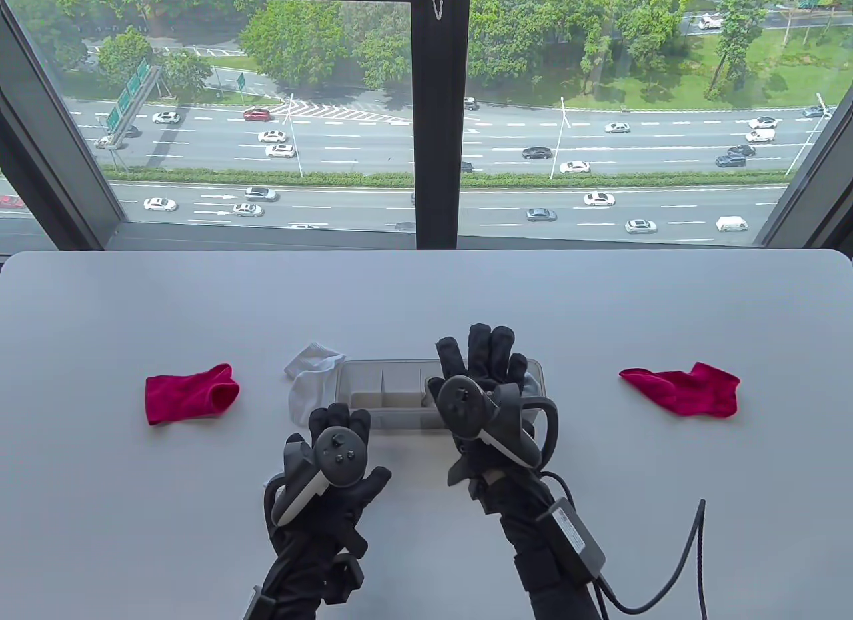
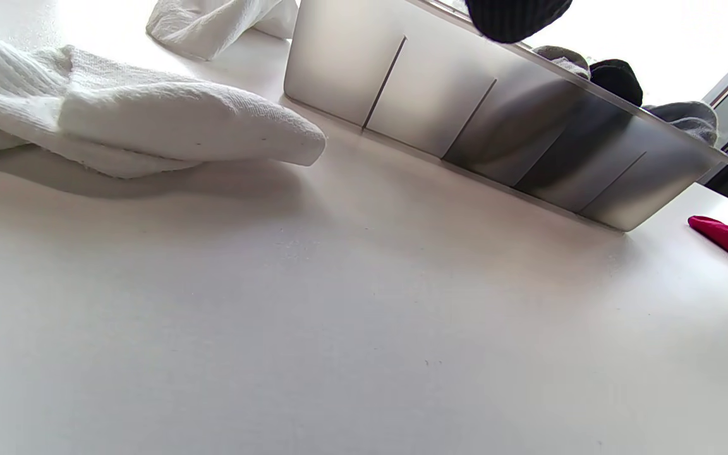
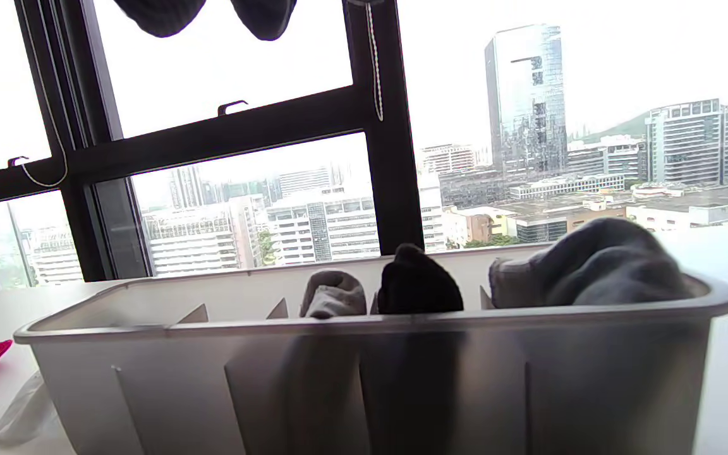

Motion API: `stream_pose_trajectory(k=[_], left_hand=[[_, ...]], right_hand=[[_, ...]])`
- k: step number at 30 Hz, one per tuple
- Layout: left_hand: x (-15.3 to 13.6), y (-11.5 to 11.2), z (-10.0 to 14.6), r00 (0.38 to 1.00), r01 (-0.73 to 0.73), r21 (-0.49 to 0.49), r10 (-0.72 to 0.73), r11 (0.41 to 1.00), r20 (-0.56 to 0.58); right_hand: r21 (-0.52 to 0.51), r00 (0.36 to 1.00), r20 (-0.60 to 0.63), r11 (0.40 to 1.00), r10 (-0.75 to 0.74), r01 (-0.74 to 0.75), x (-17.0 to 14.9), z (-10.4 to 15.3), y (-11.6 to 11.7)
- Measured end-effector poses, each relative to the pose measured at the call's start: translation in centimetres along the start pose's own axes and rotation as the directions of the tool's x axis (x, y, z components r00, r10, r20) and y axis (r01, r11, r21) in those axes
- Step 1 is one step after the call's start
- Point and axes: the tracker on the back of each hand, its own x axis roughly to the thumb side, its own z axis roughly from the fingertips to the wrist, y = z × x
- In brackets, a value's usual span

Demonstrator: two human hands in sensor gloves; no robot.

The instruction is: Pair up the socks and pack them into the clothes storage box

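Observation:
The translucent grey storage box point(image 1: 383, 380) with dividers stands mid-table. In the right wrist view its right compartments point(image 3: 364, 328) hold a grey sock point(image 3: 332, 294), a black sock point(image 3: 418, 284) and a bigger grey bundle point(image 3: 598, 265). My right hand point(image 1: 480, 360) hovers over the box's right half with fingers straight and spread, holding nothing. My left hand point(image 1: 340, 427) lies on the table at the box's front left corner, empty. White socks point(image 1: 310, 380) lie against the box's left end. One red sock point(image 1: 190, 393) lies far left, another point(image 1: 686, 390) far right.
A window runs along the table's far edge point(image 1: 426, 253). A cable point(image 1: 666, 580) trails from my right wrist across the near right of the table. In the left wrist view the white socks point(image 2: 149, 120) lie close beside the box wall point(image 2: 465, 114).

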Motion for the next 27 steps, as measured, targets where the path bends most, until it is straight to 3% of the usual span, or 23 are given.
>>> stream_pose_trajectory(k=[2,5,9,11,12,15,18,19,21,23,25,27], left_hand=[[-0.2,0.3,0.2,1.000,-0.006,0.011,0.006,1.000,-0.005],[-0.5,0.8,0.4,1.000,-0.008,0.028,0.008,1.000,-0.012],[-1.0,1.5,0.7,0.998,0.012,0.042,-0.009,0.999,-0.066],[-1.6,1.5,0.7,0.995,0.007,0.024,-0.004,1.000,-0.096],[-1.9,1.6,0.6,0.992,0.007,0.006,-0.006,1.000,-0.123],[-2.9,0.9,0.1,0.972,0.005,-0.134,-0.036,0.991,-0.232],[-4.4,-1.6,-1.4,0.938,0.014,-0.337,-0.129,0.941,-0.321],[-4.7,-2.0,-1.7,0.930,0.020,-0.354,-0.148,0.935,-0.337],[-5.3,-2.9,-2.3,0.912,0.075,-0.333,-0.200,0.940,-0.359],[-5.1,-2.4,-2.3,0.930,0.105,-0.207,-0.169,0.973,-0.325],[-4.3,-1.5,-1.9,0.962,0.094,-0.056,-0.105,0.994,-0.251],[-3.3,-0.8,-1.4,0.988,0.045,-0.018,-0.047,0.999,-0.150]], right_hand=[[-0.012,0.999,0.031,1.000,0.024,-0.023,-1.4,1.8,-0.6],[-0.040,0.997,0.012,0.997,0.071,-0.070,-4.2,4.2,0.4],[-0.006,0.998,-0.057,0.999,0.036,-0.037,-8.1,6.6,4.9],[0.142,0.995,-0.098,0.990,0.036,-0.022,-9.2,6.6,6.0],[0.136,0.994,-0.103,0.991,0.023,-0.009,-9.4,6.6,6.2],[0.118,0.993,-0.114,0.992,-0.036,0.049,-8.9,6.3,6.3],[0.125,0.996,-0.092,0.992,-0.011,0.022,-8.2,6.2,6.3],[0.127,0.996,-0.086,0.992,-0.006,0.017,-8.0,6.2,6.3],[0.133,0.997,-0.077,0.991,0.000,0.010,-7.8,6.1,6.3],[0.124,0.997,-0.081,0.992,-0.010,0.020,-7.9,6.1,6.2],[0.121,0.996,-0.077,0.992,-0.034,0.043,-7.8,6.1,6.1],[0.108,0.997,-0.059,0.992,-0.051,0.057,-7.2,6.1,5.9]])
